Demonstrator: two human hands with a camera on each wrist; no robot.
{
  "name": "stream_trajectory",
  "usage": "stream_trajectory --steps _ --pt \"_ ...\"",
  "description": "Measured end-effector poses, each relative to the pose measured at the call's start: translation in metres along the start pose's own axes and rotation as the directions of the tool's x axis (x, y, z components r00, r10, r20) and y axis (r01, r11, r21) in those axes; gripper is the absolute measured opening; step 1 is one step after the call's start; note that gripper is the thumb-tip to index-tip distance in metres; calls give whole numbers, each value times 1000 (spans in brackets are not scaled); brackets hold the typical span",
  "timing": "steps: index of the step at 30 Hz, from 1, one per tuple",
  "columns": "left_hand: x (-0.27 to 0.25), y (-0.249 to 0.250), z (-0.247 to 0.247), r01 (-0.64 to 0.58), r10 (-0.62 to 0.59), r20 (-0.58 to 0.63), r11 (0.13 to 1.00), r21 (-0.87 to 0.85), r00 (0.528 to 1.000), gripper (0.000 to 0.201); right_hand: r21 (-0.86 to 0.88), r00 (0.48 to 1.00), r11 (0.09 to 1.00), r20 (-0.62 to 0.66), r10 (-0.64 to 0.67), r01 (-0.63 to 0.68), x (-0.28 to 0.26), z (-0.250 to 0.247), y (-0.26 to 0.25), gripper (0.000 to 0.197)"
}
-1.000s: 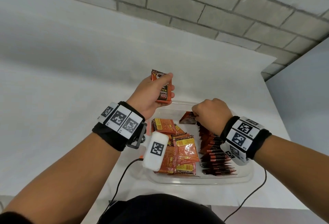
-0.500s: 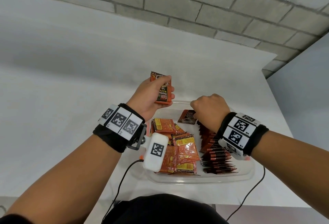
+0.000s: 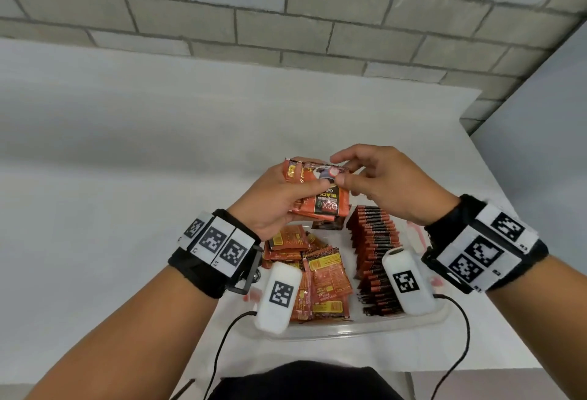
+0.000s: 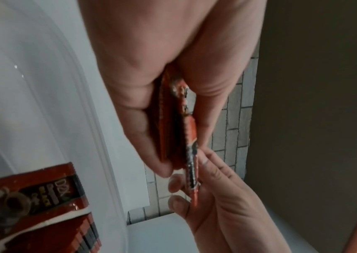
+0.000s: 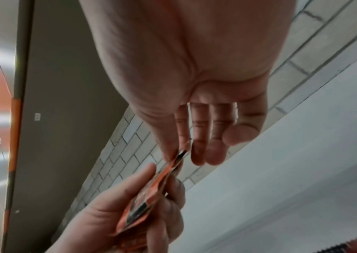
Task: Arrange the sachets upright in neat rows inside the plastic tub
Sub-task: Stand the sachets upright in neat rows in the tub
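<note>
since the earlier picture the right hand (image 3: 386, 185) has come up out of the tub and across to the left hand (image 3: 273, 201), and both now meet above the far end of the tub.

the white counter (image 3: 127, 177) is the biggest thing here, with a grey block wall (image 3: 286, 9) behind it. on the counter sits the clear plastic tub (image 3: 349, 331). inside it, on the right, one long row of sachets (image 3: 374, 250) stands on edge. on the left a loose pile of sachets (image 3: 317, 275) lies flat.

the left hand is curled round a small bunch of sachets (image 3: 320, 202), held up over the tub. the right hand pinches the top sachet (image 3: 320, 168) of that bunch with thumb and first finger, and its other fingers (image 5: 208, 142) hang loose and spread a little.

the step looks like taking one sachet off the bunch to put in the row. the job seems about half done, since the flat pile is not sorted yet.

next, the right hand needs to pull that one sachet free without dragging the others, bring it down to the far end of the row and stand it up against the last one.
</note>
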State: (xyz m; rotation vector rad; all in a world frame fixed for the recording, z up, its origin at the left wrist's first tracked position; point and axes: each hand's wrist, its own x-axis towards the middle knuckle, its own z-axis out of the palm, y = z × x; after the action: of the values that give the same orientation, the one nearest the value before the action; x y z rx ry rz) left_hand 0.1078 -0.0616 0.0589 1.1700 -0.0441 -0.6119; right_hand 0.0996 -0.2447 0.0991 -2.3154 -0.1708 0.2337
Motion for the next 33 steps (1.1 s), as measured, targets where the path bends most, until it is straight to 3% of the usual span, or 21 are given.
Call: stream_trajectory --steps 3,9,14,19,22,24,27,29,31,33 --pt "-2 1 4 28 -27 29 998 -61 999 38 106 997 994 -68 -24 31 -4 -3 3 15" --pt "-2 -2 2 44 -55 -53 981 -190 997 27 242 962 963 -269 -54 122 -17 -11 14 14" --pt "0 -5 5 49 -67 -73 971 -233 995 30 186 960 966 -246 -130 179 -30 -3 14 9" --pt "-3 -3 13 27 -32 -39 992 -119 999 29 192 983 971 -145 -116 143 -30 -9 10 24" --pt "-5 -3 22 -11 10 52 1000 6 999 32 207 990 970 -89 -113 129 -26 -7 5 56" --pt "-5 -5 25 -56 55 16 997 56 998 36 218 987 970 -142 -81 111 -22 -3 5 65" --pt "-4 -6 23 -135 135 -105 991 8 985 44 327 979 945 -189 73 -7 -22 2 6 49" --pt "-4 -7 21 -166 157 -153 985 -46 976 49 506 983 856 -79 164 -102 -25 5 9 30" --pt "-6 -10 21 -163 155 -147 986 -43 977 53 613 986 780 -12 168 -126 -27 6 13 15" --pt "-7 -12 22 -152 147 -139 988 -30 979 55 659 985 743 -21 172 -115 -26 5 15 12"
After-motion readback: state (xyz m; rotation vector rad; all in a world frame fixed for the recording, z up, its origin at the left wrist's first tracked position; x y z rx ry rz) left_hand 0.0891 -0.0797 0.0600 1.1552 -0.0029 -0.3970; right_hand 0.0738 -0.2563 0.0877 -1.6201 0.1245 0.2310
